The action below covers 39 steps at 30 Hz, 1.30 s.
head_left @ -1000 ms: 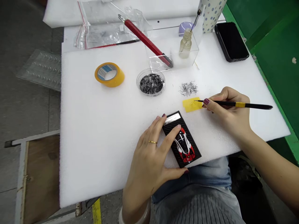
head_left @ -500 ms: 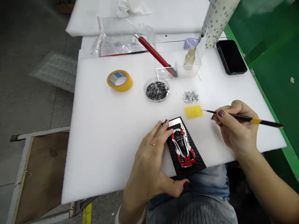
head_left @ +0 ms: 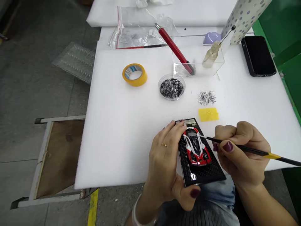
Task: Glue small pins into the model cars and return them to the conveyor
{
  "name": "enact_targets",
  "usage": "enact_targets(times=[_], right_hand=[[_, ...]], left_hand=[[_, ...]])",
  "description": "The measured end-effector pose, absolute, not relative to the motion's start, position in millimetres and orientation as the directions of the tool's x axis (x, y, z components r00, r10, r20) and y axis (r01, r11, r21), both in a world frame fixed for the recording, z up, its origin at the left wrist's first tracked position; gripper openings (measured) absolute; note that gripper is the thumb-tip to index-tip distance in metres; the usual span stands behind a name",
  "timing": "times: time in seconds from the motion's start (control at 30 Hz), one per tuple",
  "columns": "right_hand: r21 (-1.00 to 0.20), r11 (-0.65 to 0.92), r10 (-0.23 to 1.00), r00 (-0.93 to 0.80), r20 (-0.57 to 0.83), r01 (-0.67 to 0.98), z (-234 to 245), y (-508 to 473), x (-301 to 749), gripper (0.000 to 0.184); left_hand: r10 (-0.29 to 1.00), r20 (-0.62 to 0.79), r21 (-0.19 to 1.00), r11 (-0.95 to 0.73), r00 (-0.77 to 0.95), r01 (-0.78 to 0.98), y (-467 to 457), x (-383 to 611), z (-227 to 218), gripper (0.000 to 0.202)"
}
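A small red, white and black model car point(head_left: 196, 147) sits on a black textured base point(head_left: 199, 169) at the near edge of the white foam sheet point(head_left: 122, 125). My left hand point(head_left: 168, 163) is closed round the base's left side, thumb under its near edge. In a pinch, my right hand point(head_left: 240, 153) holds a thin black brush point(head_left: 256, 152) with a yellow band; the brush tip touches the car's right side. A yellow patch point(head_left: 208, 114) lies just beyond the base, with a heap of tiny dark pins point(head_left: 206, 98) behind it.
A clear dish of dark pins point(head_left: 171, 88), a yellow tape roll point(head_left: 134, 74), a clear box point(head_left: 199, 59) with a red-handled tool point(head_left: 175, 48) and a small bottle point(head_left: 211, 53), plastic bags point(head_left: 138, 31), a black phone point(head_left: 258, 56) and a dotted cup point(head_left: 244, 15) stand farther back. Green surface at right.
My right hand has drawn the brush back from the yellow patch to the car's side. My left hand has shifted its grip on the base, lifting its near end off the foam edge.
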State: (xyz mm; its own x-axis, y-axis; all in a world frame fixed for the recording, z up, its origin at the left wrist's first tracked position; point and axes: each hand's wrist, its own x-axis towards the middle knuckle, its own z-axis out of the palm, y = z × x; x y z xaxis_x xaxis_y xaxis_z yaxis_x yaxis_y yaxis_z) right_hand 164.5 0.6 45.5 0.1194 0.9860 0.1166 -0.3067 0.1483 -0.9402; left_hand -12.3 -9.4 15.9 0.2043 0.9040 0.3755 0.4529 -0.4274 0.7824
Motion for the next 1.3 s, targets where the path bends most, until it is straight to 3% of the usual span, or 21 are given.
enact_targets(times=[0.43, 0.77, 1.3], right_hand=[[-0.931, 0.175, 0.984, 0.083, 0.157, -0.319, 43.2, 0.3, 162.7, 0.013], [-0.931, 0.172, 0.984, 0.091, 0.15, -0.321, 42.9, -1.9, 160.8, 0.016], [-0.937, 0.179, 0.983, 0.089, 0.16, -0.301, 41.6, -1.1, 160.6, 0.016]], left_hand=[[0.913, 0.354, 0.807, -0.407, 0.201, 0.427, -9.3, -12.8, 17.3, 0.084], [0.925, 0.328, 0.799, -0.38, 0.193, 0.466, -9.1, -11.8, 14.4, 0.059], [0.921, 0.33, 0.808, -0.389, 0.206, 0.443, -7.7, -12.5, 21.6, 0.08]])
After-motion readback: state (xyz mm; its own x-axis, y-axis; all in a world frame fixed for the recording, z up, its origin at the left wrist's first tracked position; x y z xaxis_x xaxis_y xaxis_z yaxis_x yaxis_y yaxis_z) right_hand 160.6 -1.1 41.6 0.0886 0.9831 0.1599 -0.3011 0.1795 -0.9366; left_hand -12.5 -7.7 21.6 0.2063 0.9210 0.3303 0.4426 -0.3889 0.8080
